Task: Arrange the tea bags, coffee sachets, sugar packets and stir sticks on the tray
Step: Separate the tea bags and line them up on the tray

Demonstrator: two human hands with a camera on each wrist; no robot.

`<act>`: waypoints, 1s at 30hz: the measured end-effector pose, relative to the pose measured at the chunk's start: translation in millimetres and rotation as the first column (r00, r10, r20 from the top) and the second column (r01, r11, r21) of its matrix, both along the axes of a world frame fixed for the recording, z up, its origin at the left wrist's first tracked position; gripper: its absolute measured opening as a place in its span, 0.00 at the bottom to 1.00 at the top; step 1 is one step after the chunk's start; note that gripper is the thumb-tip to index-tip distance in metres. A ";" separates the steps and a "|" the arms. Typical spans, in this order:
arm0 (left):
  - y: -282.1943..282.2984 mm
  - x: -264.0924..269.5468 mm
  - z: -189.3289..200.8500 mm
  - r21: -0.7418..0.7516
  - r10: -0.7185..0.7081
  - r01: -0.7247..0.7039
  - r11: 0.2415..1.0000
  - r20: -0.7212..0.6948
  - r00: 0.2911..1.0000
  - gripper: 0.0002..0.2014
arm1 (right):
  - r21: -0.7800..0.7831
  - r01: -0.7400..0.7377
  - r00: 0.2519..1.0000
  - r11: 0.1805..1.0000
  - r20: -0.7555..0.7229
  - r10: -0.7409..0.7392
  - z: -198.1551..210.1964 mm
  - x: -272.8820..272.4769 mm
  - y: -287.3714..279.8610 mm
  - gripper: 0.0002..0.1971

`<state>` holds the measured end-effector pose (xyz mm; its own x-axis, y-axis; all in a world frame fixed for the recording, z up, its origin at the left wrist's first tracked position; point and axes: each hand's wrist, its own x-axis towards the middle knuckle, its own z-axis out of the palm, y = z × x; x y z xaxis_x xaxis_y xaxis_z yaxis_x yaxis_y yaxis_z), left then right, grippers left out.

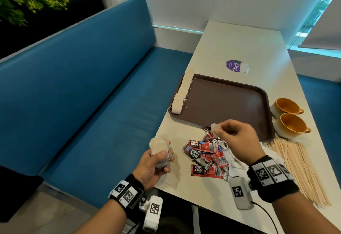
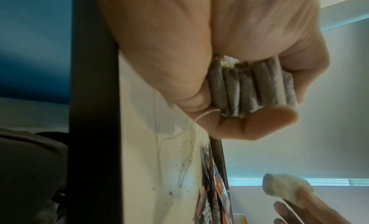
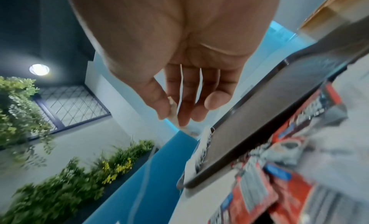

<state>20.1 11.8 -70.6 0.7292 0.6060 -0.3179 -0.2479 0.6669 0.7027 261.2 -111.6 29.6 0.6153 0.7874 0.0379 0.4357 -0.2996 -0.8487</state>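
My left hand [image 1: 156, 161] grips a stack of tea bags [image 1: 160, 146] at the table's near left edge; the left wrist view shows the stack of tea bags [image 2: 251, 88] edge-on between thumb and fingers. My right hand [image 1: 234, 139] pinches a single tea bag [image 1: 215, 127] above the coffee sachets [image 1: 206, 156], just before the brown tray [image 1: 230, 102]. That tea bag [image 3: 173, 110] shows between thumb and fingers in the right wrist view. A row of tea bags [image 1: 181, 93] lies along the tray's left side. Stir sticks [image 1: 299, 167] lie fanned at the right.
Two orange-lined cups [image 1: 289, 117] stand right of the tray. A purple sticker [image 1: 234, 65] lies beyond it. White paper packets [image 1: 238, 165] lie under my right wrist. A blue bench [image 1: 83, 95] runs along the table's left edge.
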 end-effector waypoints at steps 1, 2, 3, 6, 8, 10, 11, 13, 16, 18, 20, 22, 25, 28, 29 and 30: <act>0.1 0.1 0.1 0.002 -0.003 0.003 1.000 -0.004 1.000 0.41 | 0.022 0.024 1.000 0.999 -0.009 -0.024 2.9 4.5 -3.1 0.06; -0.1 0.2 -0.1 0.001 -0.004 0.004 1.000 -0.006 1.000 0.41 | 0.042 0.039 0.999 0.998 -0.021 -0.038 5.1 8.4 -6.3 0.06; -0.1 0.1 -0.2 -0.002 -0.003 0.003 1.000 -0.007 1.000 0.40 | 0.058 0.039 0.998 0.998 -0.046 -0.036 6.6 10.1 -9.2 0.06; 0.0 -0.6 -1.0 -0.007 0.007 -0.007 1.000 -0.010 1.000 0.33 | 0.021 -0.134 0.984 0.991 -0.117 0.136 1.6 1.5 -12.3 0.07; -0.5 0.2 -0.3 0.000 0.007 -0.007 1.000 -0.021 1.000 0.31 | -0.114 -0.321 0.945 0.940 -0.100 0.311 -7.8 -15.4 -12.2 0.13; -1.0 1.0 0.3 0.005 0.008 -0.008 1.000 -0.032 0.999 0.31 | -0.273 -0.472 0.874 0.838 -0.023 0.485 -23.9 -31.2 -10.0 0.15; -0.9 1.2 0.5 0.006 0.010 -0.010 1.000 -0.034 0.999 0.31 | -0.339 -0.530 0.821 0.777 0.022 0.570 -33.6 -36.4 -9.3 0.12; -0.7 0.7 -0.3 0.006 0.010 -0.010 1.000 -0.034 0.999 0.31 | -0.422 -0.568 0.745 0.707 0.102 0.660 -47.5 -41.8 -10.6 0.05; -0.4 0.1 -1.4 0.012 -0.005 0.006 1.000 -0.034 0.999 0.32 | -0.378 -0.546 0.765 0.748 0.139 0.629 -52.4 -38.7 -12.0 0.03; -0.2 0.2 -1.9 0.017 -0.012 0.013 1.000 -0.038 0.999 0.34 | -0.312 -0.504 0.812 0.806 0.147 0.565 -48.6 -35.4 -14.1 0.02; 0.1 0.5 -1.6 0.022 -0.015 0.016 1.000 -0.041 0.999 0.34 | -0.241 -0.401 0.874 0.884 0.188 0.448 -46.3 -28.5 -17.8 0.06; 0.3 0.5 -1.2 0.026 -0.016 0.017 1.000 -0.046 0.999 0.34 | -0.265 -0.270 0.912 0.926 0.237 0.334 -46.9 -19.2 -20.6 0.07; -0.4 0.6 -1.1 0.027 -0.018 0.019 0.999 -0.050 0.999 0.34 | -0.400 -0.219 0.913 0.890 0.238 0.332 -53.1 -15.1 -20.5 0.05; -0.1 0.9 -0.9 0.030 -0.016 0.017 0.999 -0.053 0.998 0.34 | -0.435 -0.285 0.878 0.854 0.239 0.415 -61.6 -27.8 -22.0 0.04; -0.1 1.2 -0.8 0.030 -0.016 0.018 0.999 -0.056 0.998 0.33 | -0.436 -0.299 0.867 0.848 0.247 0.433 -64.2 -32.8 -22.8 0.05; -0.1 1.6 -0.5 0.028 -0.017 0.019 0.999 -0.057 0.998 0.33 | -0.434 -0.311 0.858 0.846 0.254 0.446 -65.6 -37.3 -23.3 0.07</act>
<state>21.7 11.7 -71.1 0.7214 0.6025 -0.3415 -0.1955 0.6502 0.7342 223.9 -134.9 -36.0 0.2681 0.9512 -0.1528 0.8136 -0.3085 -0.4928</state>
